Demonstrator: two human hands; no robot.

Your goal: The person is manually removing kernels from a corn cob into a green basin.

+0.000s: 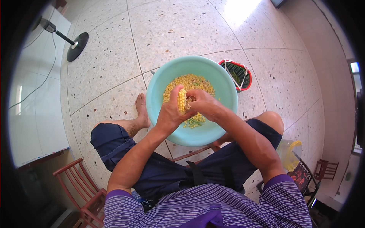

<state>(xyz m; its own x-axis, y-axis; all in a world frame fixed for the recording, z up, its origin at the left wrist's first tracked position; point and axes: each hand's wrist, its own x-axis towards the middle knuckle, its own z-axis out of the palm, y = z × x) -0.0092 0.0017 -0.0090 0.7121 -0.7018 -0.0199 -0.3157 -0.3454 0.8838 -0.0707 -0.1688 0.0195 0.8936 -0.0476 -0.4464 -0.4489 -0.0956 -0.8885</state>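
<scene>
My left hand (170,109) grips a yellow corn cob (181,102), held upright with rows of kernels along its left side and a bare, stripped edge on its right. Against that stripped side, my right hand (203,103) has its fingers curled at the cob; whether loose kernels sit in them is hard to see. Both hands are over a large pale turquoise plastic basin (223,114). Loose corn kernels (190,79) cover part of its bottom, with some green bits (196,121) among them nearer me. My hands hide the middle of the pile.
A dark woven basket (236,74) with a red rim and white cord stands right of the basin. A pedestal fan (77,47) is at the far left. Reddish wooden chair (82,185) stands lower left; a yellow-topped plastic bag (291,155) sits on the right. Speckled tiles (182,31) cover the floor.
</scene>
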